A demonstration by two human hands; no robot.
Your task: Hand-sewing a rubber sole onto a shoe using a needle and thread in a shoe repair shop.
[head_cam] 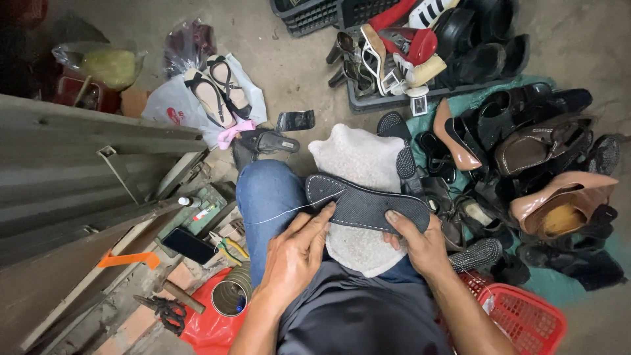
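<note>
Sole [368, 205]: dark, flat, shoe-shaped, textured surface uppermost, with a line of pale stitches along its visible edges. It lies roughly level across the lap, toe end to the left, heel end to the right, resting on the cloth [358, 164].

Cloth: off-white, fuzzy, draped over the knee beneath the sole.

Thread [282, 212]: thin, pale, drawn taut from the sole's left end outward to the left across the blue trouser leg.
</note>
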